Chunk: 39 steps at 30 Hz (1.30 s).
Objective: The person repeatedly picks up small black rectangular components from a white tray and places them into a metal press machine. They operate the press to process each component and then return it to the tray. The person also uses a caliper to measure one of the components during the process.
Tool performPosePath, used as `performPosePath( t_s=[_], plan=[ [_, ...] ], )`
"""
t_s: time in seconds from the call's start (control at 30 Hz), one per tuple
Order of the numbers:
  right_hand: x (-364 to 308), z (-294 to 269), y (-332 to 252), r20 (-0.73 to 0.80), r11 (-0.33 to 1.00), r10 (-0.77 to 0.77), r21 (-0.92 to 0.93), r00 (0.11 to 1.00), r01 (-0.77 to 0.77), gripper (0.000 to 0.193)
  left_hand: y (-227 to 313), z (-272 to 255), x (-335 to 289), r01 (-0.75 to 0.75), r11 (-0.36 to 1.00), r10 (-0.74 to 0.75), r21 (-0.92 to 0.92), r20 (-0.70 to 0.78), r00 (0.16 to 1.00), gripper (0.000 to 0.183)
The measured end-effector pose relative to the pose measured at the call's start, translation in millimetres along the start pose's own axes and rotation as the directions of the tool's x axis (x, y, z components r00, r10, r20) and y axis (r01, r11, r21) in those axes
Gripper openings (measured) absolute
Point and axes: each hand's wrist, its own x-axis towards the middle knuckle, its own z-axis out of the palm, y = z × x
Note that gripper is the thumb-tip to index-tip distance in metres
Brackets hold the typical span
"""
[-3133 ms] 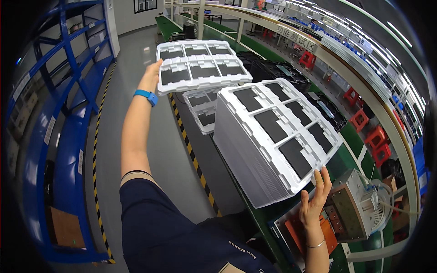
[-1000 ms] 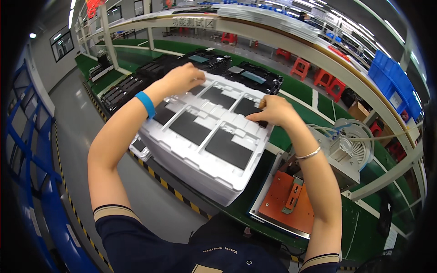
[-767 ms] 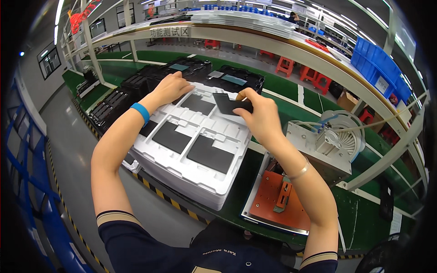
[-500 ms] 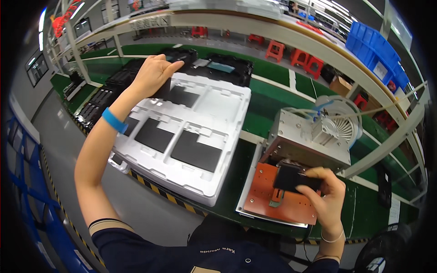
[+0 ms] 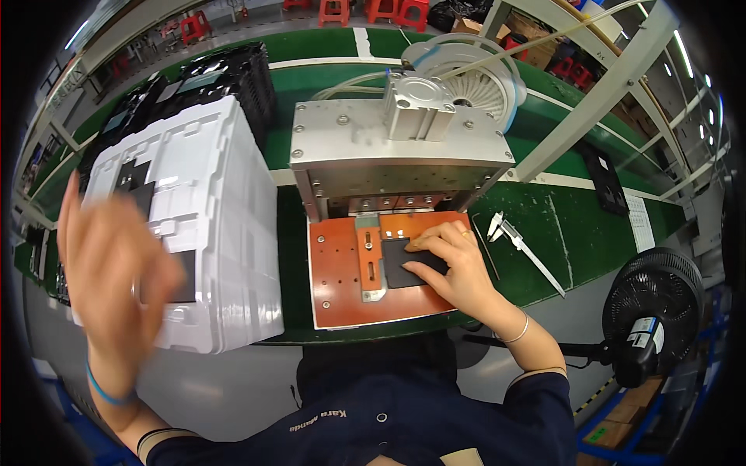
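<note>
My right hand (image 5: 465,268) grips a flat black rectangular piece (image 5: 400,266), fingertips on top and thumb at its near edge. The piece lies on the orange plate (image 5: 336,299) of a silver press-like fixture (image 5: 404,167), beside a raised orange strip with slots (image 5: 370,260). Over the left part of a stack of white plastic trays (image 5: 210,147) is my left hand (image 5: 116,272), smeared by motion; whether its fingers hold anything is unclear. More dark flat pieces (image 5: 185,277) sit in the top tray's recesses, partly hidden behind that hand.
Stacked black trays (image 5: 225,81) stand behind the white ones. A caliper (image 5: 528,252) lies on the green bench right of the fixture. Behind the fixture is a large round clear-and-white reel (image 5: 474,85). A black fan (image 5: 653,311) stands at the right, near a metal post (image 5: 598,93).
The view has swung right. My right hand has lowered the tilted black piece flat onto the orange plate. My left hand has drawn back from the tray's far part toward me.
</note>
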Motion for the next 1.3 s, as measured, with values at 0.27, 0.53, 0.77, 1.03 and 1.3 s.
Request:
performPosePath(
  t_s=[0.27, 0.53, 0.77, 1.03, 1.3],
  plan=[
    [20, 19, -1, 0.067, 0.978, -0.192, -0.064, 0.979, 0.196, 0.026, 136, 87, -48, -0.101, 0.873, 0.159, -0.477, 0.083, 0.984, 0.045],
    [19, 22, -6, 0.056, 0.975, -0.082, -0.200, 0.995, 0.091, 0.033, 149, 129, -28, 0.179, 0.782, 0.057, -0.597, 0.354, 0.934, 0.064],
    [15, 19, 0, 0.131, 0.979, -0.121, -0.151, 0.984, 0.140, 0.036, 147, 131, -25, 0.188, 0.775, 0.071, -0.604, 0.379, 0.922, 0.065],
    [-3, -3, -6, 0.060, 0.992, 0.106, 0.065, 0.993, -0.110, 0.033, 142, 126, -23, 0.204, 0.763, 0.082, -0.614, 0.404, 0.911, 0.067],
    [3, -5, 8, 0.153, 0.997, -0.013, 0.072, 0.988, 0.002, 0.034, 140, 128, -11, 0.257, 0.737, 0.063, -0.625, 0.442, 0.895, 0.077]
  ],
)
